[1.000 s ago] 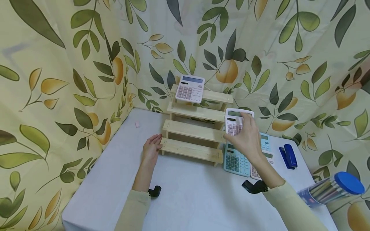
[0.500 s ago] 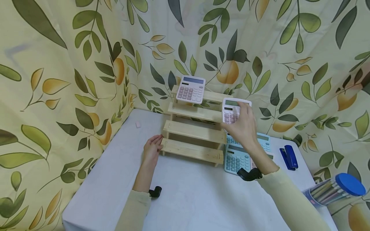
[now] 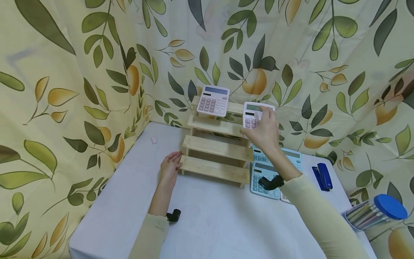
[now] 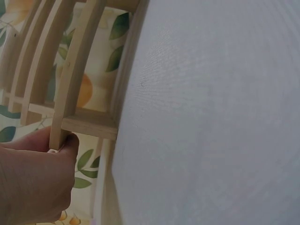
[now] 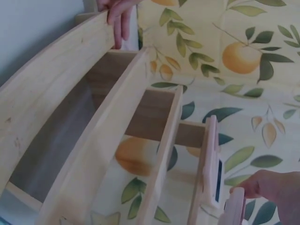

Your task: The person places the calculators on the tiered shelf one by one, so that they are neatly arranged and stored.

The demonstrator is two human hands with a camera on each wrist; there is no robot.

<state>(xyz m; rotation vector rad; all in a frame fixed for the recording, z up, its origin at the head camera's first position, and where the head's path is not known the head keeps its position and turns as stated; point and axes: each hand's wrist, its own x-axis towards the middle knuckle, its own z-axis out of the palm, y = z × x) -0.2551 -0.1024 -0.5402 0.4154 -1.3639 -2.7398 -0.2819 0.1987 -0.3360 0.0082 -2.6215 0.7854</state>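
Observation:
A stepped wooden display shelf (image 3: 217, 147) stands on the white-covered table. My left hand (image 3: 169, 169) pinches the left end of its lowest board, thumb and fingers on either side, as the left wrist view (image 4: 40, 180) confirms. A pale pink calculator (image 3: 212, 100) leans on the left of the top step. In my right hand (image 3: 267, 131) I hold a second pale pink calculator (image 3: 250, 114) by its edges, raised at the right end of the top step. Its lower part is hidden behind my fingers; whether it touches the board I cannot tell.
Several light blue calculators (image 3: 258, 181) lie to the right of the shelf, partly covered by my right arm. Farther right are a blue stapler (image 3: 322, 176) and a clear tub of pens (image 3: 365, 216) with a blue lid. A small pink slip (image 3: 153, 140) lies at the left.
My right hand has moved up and to the left, carrying the calculator from above the blue calculators to the top step's right end. My left hand stays at the lowest board.

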